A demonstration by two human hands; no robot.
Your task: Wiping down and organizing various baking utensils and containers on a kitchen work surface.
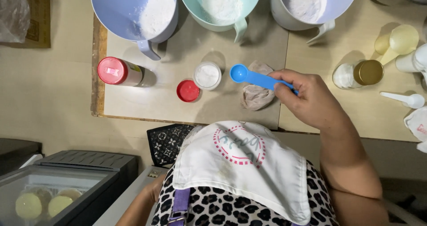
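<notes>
Blue measuring spoon, head view: held by its handle in the right hand, fingers clenched round the grip, bowl pointing toward an open small jar of white powder and poised just beside it, above the table. The spoon bowl looks empty, so no scoop appears taken yet. A red lid lies off the jar, near it; a red-capped container lies on its side further along. Behind stand three jugs holding white powder: a lilac one, a mint one and another lilac one. A crumpled brownish bag sits under the spoon handle, and a gold-lidded jar beyond the hand. The left hand is low beside the apron, largely hidden; its grasp cannot be told.
</notes>
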